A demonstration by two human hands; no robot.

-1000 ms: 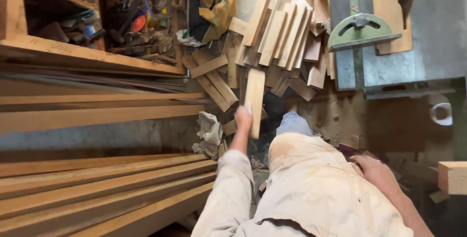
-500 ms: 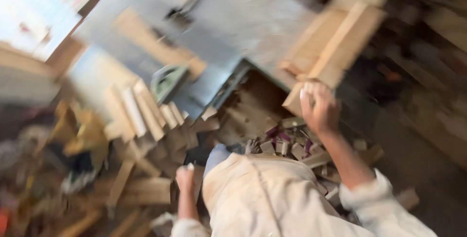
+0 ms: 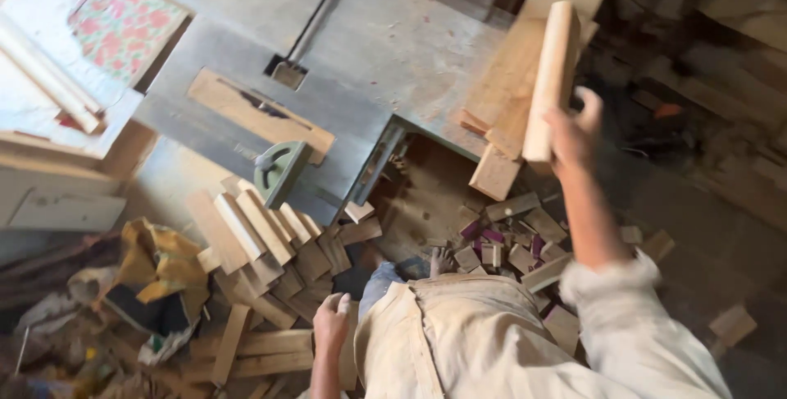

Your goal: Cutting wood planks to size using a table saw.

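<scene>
- While the right hand (image 3: 574, 133) is raised over the edge of the grey saw table (image 3: 393, 55), its fingers are wrapped round the lower end of a pale wooden block (image 3: 551, 79), which stands nearly upright in the grip
- That block is up in front of a stack of flat boards (image 3: 516, 79) lying on the table's right-hand corner, some of them overhanging the edge
- Down low, the left hand (image 3: 332, 323) rests on a piece of wood (image 3: 348, 358) beside the person's hip; it looks curled about it, though the grip is partly hidden
- Short wooden offcuts (image 3: 262, 243) lie heaped on the floor left of the person, with a green protractor-shaped gauge (image 3: 279, 171) just above them
- Smaller scraps (image 3: 508, 239) lie scattered under the table's edge
- A crumpled yellow cloth (image 3: 160, 264) sits at the far left
</scene>
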